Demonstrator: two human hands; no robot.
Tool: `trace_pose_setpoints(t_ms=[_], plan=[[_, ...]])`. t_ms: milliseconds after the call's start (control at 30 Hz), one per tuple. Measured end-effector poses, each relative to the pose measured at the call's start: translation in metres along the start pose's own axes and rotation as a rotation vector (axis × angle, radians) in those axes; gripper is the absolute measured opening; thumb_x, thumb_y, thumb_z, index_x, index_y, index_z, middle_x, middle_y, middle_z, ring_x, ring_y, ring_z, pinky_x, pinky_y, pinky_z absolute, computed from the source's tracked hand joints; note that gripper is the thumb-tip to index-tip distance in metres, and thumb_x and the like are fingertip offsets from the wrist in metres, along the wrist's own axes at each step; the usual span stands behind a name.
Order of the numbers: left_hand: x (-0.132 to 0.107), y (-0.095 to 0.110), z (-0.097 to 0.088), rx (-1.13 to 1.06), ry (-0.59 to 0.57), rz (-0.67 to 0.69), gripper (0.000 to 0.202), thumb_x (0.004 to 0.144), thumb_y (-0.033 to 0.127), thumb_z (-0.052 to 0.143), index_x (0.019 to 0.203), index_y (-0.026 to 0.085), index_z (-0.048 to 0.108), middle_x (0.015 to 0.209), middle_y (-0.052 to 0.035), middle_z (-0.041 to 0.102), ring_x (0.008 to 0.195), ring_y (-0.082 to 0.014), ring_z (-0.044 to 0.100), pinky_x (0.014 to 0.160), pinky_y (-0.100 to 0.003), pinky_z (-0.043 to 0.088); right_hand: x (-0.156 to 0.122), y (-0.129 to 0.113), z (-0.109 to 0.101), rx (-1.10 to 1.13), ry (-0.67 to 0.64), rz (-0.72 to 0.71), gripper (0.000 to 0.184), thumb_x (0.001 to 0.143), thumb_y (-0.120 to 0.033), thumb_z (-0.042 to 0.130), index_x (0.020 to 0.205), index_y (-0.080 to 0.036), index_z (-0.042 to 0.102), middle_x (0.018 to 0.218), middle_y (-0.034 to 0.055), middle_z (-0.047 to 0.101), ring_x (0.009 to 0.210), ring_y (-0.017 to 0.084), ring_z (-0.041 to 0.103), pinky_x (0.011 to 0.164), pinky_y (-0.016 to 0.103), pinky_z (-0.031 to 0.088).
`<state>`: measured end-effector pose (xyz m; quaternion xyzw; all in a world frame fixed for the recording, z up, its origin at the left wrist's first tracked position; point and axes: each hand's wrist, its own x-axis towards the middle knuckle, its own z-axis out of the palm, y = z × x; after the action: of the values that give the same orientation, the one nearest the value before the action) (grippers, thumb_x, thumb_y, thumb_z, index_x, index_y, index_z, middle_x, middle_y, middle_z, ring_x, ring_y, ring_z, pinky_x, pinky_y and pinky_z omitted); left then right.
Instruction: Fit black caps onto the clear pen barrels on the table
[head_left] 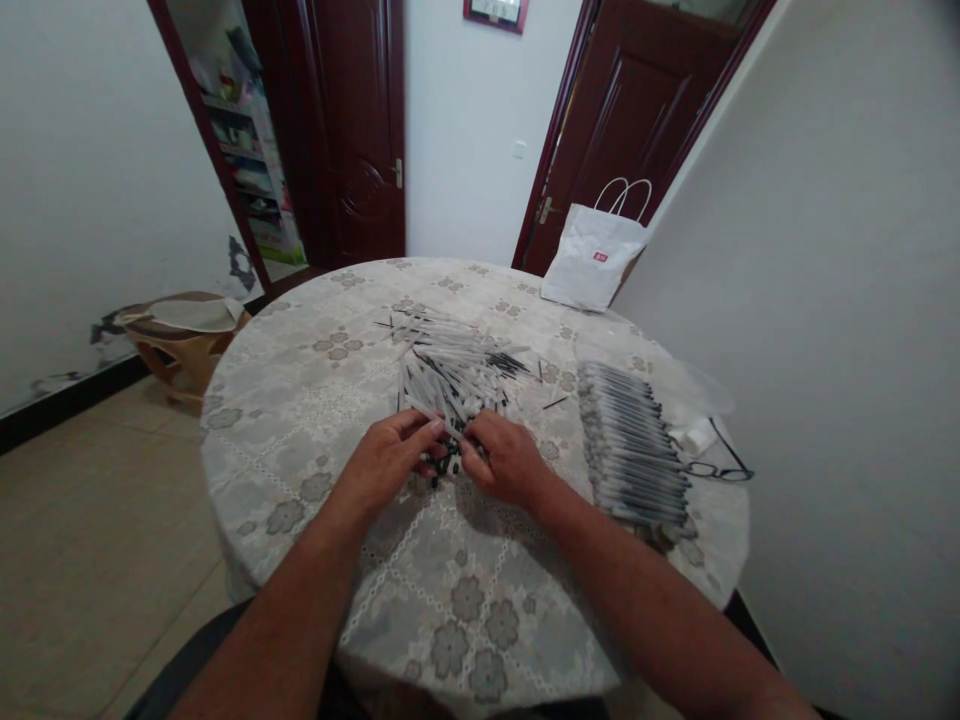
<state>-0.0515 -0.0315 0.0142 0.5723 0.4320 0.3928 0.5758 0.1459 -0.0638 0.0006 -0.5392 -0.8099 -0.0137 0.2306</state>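
Observation:
Over the near side of a loose pile, my two hands meet around a whitish pen barrel [448, 427]. My left hand [386, 455] pinches it between thumb and fingers. The fingers of my right hand [504, 455] are curled closed at its other end, and any small part inside them is hidden. Behind the hands lies the pile of pale pen barrels [442, 345], with thin dark refills [508, 364] along its right side. Small black pieces [435, 481], perhaps caps or plugs, lie beneath my fingers.
A neat stack of pens [630, 445] lies to the right, beside eyeglasses [716, 468]. A white paper bag [592, 255] stands at the back right of the round table [292, 430], which has a flowered cloth. A stool [184, 340] stands to the left.

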Motion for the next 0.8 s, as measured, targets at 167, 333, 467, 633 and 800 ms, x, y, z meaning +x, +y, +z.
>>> trace_pose_setpoints(t_ms=[167, 333, 467, 633, 800], plan=[[0.001, -0.005, 0.003, -0.115, 0.019, -0.011, 0.039, 0.083, 0.053, 0.072, 0.096, 0.016, 0.070, 0.096, -0.0122, 0.075, 0.085, -0.0255, 0.073, 0.061, -0.032, 0.058, 0.003, 0.016, -0.005, 0.010, 0.012, -0.016, 0.026, 0.103, -0.027, 0.044, 0.116, -0.020, 0.065, 0.109, 0.0080, 0.066, 0.102, 0.019, 0.060, 0.091, 0.027, 0.045], [0.003, -0.005, -0.001, -0.288, 0.114, -0.024, 0.035, 0.087, 0.050, 0.067, 0.096, 0.017, 0.061, 0.096, -0.0112, 0.075, 0.084, -0.0238, 0.074, 0.061, -0.031, 0.059, 0.003, 0.071, -0.016, -0.389, -0.071, 0.415, 0.038, 0.096, -0.009, 0.046, 0.128, -0.017, 0.064, 0.129, 0.0155, 0.063, 0.121, 0.025, 0.054, 0.100, 0.031, 0.043], [0.004, -0.003, -0.005, -0.372, 0.186, -0.006, 0.028, 0.090, 0.045, 0.064, 0.096, 0.019, 0.055, 0.095, -0.0092, 0.076, 0.083, -0.0244, 0.076, 0.060, -0.031, 0.060, -0.004, 0.098, -0.009, -0.511, -0.281, 0.522, 0.030, 0.095, -0.005, 0.046, 0.113, -0.011, 0.070, 0.115, 0.0186, 0.067, 0.111, 0.026, 0.062, 0.092, 0.031, 0.046], [0.003, 0.001, -0.010, -0.389, 0.242, 0.010, 0.025, 0.092, 0.043, 0.061, 0.095, 0.020, 0.053, 0.093, -0.0080, 0.075, 0.081, -0.0233, 0.076, 0.057, -0.028, 0.059, -0.005, 0.102, -0.002, -0.507, -0.311, 0.509, 0.027, 0.095, -0.005, 0.047, 0.107, -0.009, 0.071, 0.109, 0.0193, 0.069, 0.105, 0.026, 0.066, 0.087, 0.030, 0.046], [0.003, 0.001, -0.013, -0.397, 0.249, 0.016, 0.024, 0.092, 0.042, 0.061, 0.094, 0.020, 0.052, 0.092, -0.0085, 0.075, 0.078, -0.0221, 0.075, 0.055, -0.027, 0.058, -0.002, 0.104, -0.004, -0.497, -0.353, 0.462, 0.026, 0.096, -0.006, 0.048, 0.108, -0.011, 0.071, 0.107, 0.0174, 0.068, 0.104, 0.025, 0.066, 0.089, 0.029, 0.044]])
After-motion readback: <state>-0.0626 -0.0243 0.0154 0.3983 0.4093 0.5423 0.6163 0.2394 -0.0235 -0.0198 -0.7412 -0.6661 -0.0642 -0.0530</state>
